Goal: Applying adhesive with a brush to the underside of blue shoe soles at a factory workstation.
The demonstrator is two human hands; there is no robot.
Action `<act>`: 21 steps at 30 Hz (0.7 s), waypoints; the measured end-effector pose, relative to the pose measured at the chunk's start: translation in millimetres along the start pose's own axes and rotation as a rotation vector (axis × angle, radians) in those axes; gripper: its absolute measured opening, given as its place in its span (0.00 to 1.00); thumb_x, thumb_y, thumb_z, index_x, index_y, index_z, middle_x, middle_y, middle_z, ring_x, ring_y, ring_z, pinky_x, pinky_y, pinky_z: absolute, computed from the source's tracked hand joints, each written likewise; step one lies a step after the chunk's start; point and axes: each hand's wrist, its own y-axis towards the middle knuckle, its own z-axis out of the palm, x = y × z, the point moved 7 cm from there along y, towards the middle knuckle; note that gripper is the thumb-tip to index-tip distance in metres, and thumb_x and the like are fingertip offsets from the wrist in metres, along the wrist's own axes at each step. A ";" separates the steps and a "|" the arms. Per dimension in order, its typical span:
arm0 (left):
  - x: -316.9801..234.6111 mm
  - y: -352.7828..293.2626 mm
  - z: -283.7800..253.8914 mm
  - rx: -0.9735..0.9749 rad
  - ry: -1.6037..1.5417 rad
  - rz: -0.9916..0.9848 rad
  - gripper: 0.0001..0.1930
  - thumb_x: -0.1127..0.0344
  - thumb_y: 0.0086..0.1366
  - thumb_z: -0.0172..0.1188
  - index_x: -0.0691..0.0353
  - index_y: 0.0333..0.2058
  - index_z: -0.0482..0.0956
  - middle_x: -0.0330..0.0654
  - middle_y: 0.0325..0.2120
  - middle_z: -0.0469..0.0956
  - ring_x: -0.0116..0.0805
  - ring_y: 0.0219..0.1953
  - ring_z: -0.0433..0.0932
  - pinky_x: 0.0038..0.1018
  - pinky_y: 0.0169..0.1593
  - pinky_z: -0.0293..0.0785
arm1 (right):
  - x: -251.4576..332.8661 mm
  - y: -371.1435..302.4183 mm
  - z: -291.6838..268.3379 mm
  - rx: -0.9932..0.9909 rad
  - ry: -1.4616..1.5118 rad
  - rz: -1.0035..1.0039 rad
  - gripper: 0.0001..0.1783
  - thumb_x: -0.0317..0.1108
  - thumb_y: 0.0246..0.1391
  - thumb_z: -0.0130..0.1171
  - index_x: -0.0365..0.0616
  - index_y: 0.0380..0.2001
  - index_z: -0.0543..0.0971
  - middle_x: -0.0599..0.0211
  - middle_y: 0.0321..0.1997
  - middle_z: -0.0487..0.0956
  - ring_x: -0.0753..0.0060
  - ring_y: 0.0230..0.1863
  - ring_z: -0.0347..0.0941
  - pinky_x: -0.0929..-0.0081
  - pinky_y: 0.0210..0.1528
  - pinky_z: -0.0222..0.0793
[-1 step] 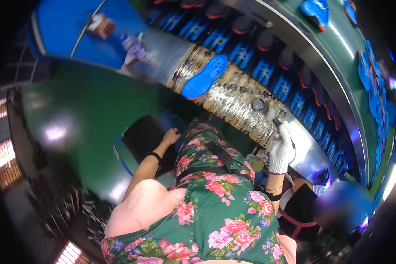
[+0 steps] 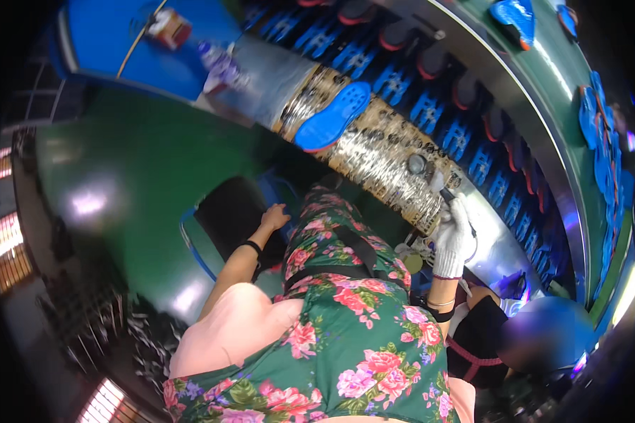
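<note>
My right hand (image 2: 453,229), in a white knitted glove, is closed round the dark handle of a brush (image 2: 445,192). Its pale bristles are just over the near right part of a bench covered in stained, shiny wrap (image 2: 374,166). Beside the brush stands a small round grey container (image 2: 417,164). Farther left on the wrap lies a blue shoe sole (image 2: 334,117) with holes toward one end, well apart from both hands. My bare left hand (image 2: 276,216) hangs near a black chair (image 2: 231,215), fingers loosely extended and holding nothing I can see.
Behind the bench runs a line of blue and dark shoe parts (image 2: 427,113), bordered by a curved metal rail (image 2: 504,81). More blue soles (image 2: 601,151) lie on the green surface at far right. A person in black (image 2: 480,331) sits close on my right. A blue table (image 2: 106,42) stands far left.
The whole view has shifted slightly, with the bench a little lower and to the right. Both hands look nearly unmoved, and the brush stays in my right hand.
</note>
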 end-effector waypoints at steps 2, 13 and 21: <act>13.7 -15.2 25.0 -0.004 0.254 -0.096 0.33 0.52 0.61 0.66 0.54 0.64 0.74 0.44 0.62 0.75 0.44 0.63 0.74 0.50 0.63 0.69 | 8.6 -11.6 -13.0 -0.099 -0.166 0.000 0.19 0.23 0.60 0.63 0.29 0.53 0.78 0.50 0.48 0.83 0.74 0.34 0.77 0.84 0.36 0.71; 34.7 -71.9 90.3 -0.066 1.086 0.205 0.37 0.58 0.57 0.68 0.50 0.67 0.68 0.44 0.73 0.58 0.49 0.76 0.51 0.58 0.75 0.39 | 7.0 -100.2 -89.9 -0.034 -0.078 0.120 0.15 0.23 0.60 0.62 0.31 0.50 0.80 0.58 0.46 0.83 0.73 0.39 0.78 0.82 0.38 0.70; 57.8 -4.7 110.2 0.388 1.319 0.349 0.25 0.56 0.54 0.73 0.45 0.53 0.84 0.35 0.57 0.79 0.37 0.66 0.68 0.50 0.74 0.45 | -11.9 -75.0 -95.8 -0.139 -0.091 0.091 0.14 0.21 0.58 0.62 0.30 0.48 0.80 0.56 0.43 0.83 0.72 0.36 0.78 0.81 0.35 0.70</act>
